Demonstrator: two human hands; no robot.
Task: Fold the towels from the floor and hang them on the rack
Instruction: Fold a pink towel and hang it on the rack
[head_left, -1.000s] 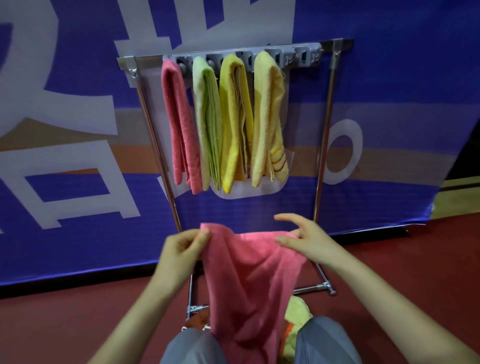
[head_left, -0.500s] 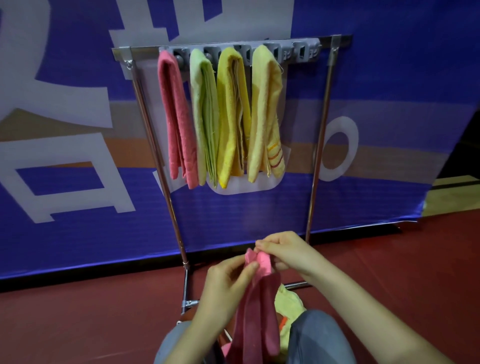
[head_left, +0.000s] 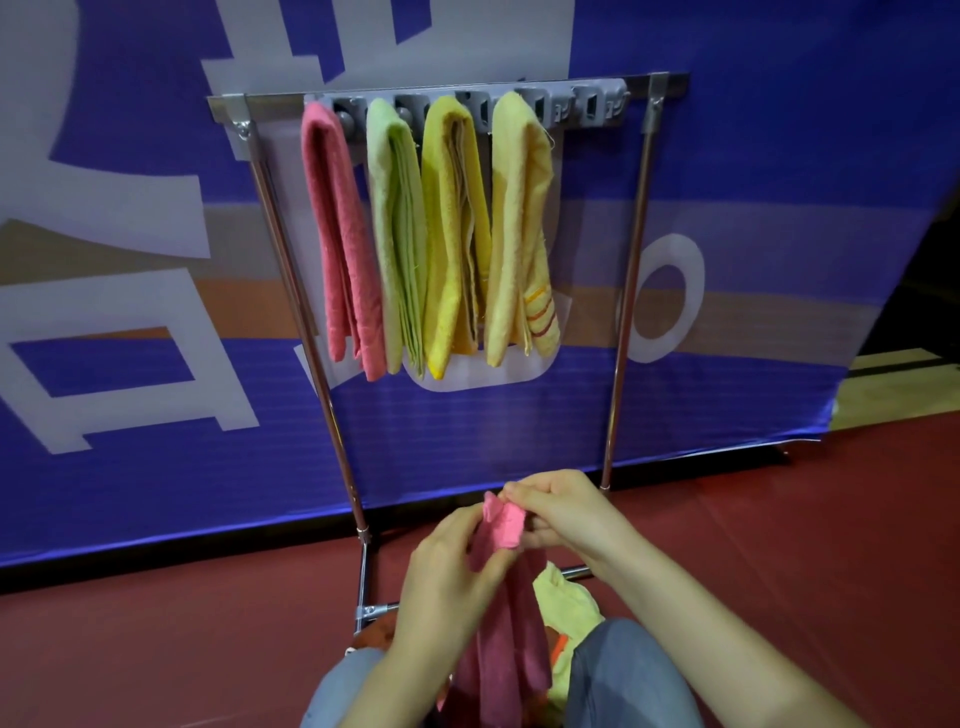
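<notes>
So the big blue printed banner (head_left: 156, 415) fills the whole back, with the dark red floor (head_left: 156, 649) running under it, and the silver metal towel rack (head_left: 631, 270) stands right in front. Four folded towels are already hanging off its top rail, packed side by side: a pink terry towel (head_left: 337, 234), a pale green one (head_left: 395, 234), a bright yellow one (head_left: 447, 234) and a pale yellow one with orange stripes (head_left: 519, 223). The grey clip strip (head_left: 592, 106) has free slots to the right of them, so there's room for more. Number five, a darker pink towel (head_left: 506, 623), is down low in front of the person's knees, doubled lengthwise and hanging straight down. Just beside it a crumpled light yellow-green towel (head_left: 566, 597) sits on the floor by the rack's foot, with a bit of orange cloth poking out under it, can't tell how many are in that heap. The left hand (head_left: 447, 571) pinches the pink towel's top edge, and the right hand (head_left: 566, 514) pinches the same corners from the other side. I'd say well past halfway: this fold needs finishing and hanging, then the floor pile.
</notes>
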